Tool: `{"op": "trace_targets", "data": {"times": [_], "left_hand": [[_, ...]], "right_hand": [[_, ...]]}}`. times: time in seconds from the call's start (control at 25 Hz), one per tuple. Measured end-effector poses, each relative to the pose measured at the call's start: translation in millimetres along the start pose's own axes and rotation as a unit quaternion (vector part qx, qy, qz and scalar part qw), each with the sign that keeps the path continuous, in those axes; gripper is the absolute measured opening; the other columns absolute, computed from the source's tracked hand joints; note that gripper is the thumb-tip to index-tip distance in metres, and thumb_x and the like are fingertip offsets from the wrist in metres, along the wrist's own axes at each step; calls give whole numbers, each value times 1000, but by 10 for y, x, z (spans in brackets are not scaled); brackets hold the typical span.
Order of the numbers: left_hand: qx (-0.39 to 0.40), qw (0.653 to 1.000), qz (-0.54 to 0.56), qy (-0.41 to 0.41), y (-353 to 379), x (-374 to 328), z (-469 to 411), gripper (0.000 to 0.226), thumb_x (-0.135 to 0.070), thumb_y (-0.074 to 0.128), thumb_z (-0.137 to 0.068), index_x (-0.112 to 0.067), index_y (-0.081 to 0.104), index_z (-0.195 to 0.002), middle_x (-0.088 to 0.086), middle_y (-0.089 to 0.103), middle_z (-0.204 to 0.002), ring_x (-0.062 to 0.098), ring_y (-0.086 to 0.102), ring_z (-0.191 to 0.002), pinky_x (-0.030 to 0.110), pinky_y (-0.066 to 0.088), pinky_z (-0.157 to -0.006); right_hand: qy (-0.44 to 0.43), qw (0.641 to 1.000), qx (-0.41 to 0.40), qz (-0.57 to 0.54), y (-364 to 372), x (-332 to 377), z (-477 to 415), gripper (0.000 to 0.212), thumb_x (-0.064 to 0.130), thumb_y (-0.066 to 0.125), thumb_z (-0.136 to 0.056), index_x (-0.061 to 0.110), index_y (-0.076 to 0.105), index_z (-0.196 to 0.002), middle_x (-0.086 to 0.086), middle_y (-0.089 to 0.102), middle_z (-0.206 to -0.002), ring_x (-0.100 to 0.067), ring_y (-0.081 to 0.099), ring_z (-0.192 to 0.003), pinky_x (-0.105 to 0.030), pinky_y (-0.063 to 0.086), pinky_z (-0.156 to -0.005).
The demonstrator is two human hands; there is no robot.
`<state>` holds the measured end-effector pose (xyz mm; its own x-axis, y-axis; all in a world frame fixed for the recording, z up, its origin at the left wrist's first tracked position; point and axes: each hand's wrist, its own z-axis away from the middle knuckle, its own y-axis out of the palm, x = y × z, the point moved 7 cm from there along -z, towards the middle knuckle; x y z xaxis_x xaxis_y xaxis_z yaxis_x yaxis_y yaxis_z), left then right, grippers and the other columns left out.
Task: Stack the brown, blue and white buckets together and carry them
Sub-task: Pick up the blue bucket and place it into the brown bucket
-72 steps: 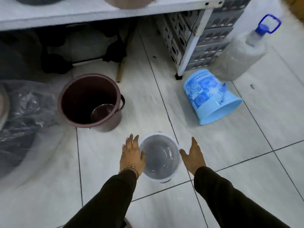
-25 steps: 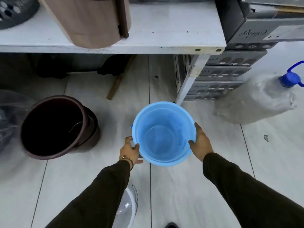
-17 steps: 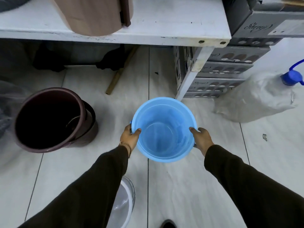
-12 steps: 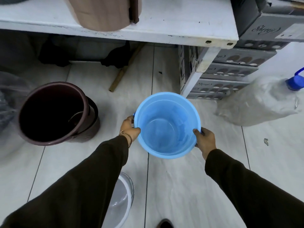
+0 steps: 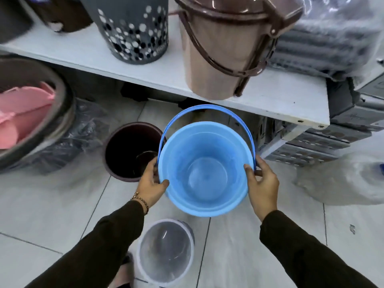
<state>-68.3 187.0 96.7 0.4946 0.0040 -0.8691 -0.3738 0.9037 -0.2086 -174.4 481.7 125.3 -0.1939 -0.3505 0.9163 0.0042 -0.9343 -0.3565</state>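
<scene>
I hold the blue bucket (image 5: 204,169) upright in the air above the tiled floor, its handle swung toward the far side. My left hand (image 5: 152,185) grips its left rim and my right hand (image 5: 262,183) grips its right rim. The dark brown bucket (image 5: 126,150) stands on the floor just left of it, open side up, with a smaller dark container inside. The white translucent bucket (image 5: 166,250) stands on the floor below the blue one, near my feet.
A white shelf (image 5: 270,96) overhangs the floor ahead, carrying a tan lidded bucket (image 5: 224,48) and a grey dotted bin (image 5: 135,28). A large basin with pink lids (image 5: 27,113) sits left. Grey crates (image 5: 315,146) and a plastic-wrapped water jug (image 5: 340,179) stand right.
The blue bucket has risen in my two hands and its handle now shows behind it. My view has lifted, so the shelf top and the whole white bucket appear.
</scene>
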Motion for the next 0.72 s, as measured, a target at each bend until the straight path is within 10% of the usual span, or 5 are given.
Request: {"op": "trace_targets", "data": {"times": [0.16,0.48,0.72], "left_hand": [[-52,998,13,45,-605,-163,87,75,9,62,-85,-22,32,-147,-2,58,-108,12,62,-88,23,54,-79],[-126,989,33,77,-2301,-284,-353,82,-6,69,-75,-21,32,-146,3,54,-120,19,58,-91,37,52,-85],[-106,994,-4,-6,-2677,371,-1041,76,11,63,-82,-14,31,-147,9,54,-118,25,57,-87,45,54,-86]], "right_hand": [[-63,998,22,22,406,640,103,47,21,63,-98,20,55,-144,6,61,-121,-13,62,-99,-14,53,-84],[-102,992,48,57,2071,1429,59,47,16,64,-97,11,55,-143,-2,59,-117,-16,59,-87,-5,47,-76],[-12,985,101,138,3045,909,-81,50,9,61,-95,10,53,-144,-12,64,-129,-25,66,-97,-39,57,-96]]}}
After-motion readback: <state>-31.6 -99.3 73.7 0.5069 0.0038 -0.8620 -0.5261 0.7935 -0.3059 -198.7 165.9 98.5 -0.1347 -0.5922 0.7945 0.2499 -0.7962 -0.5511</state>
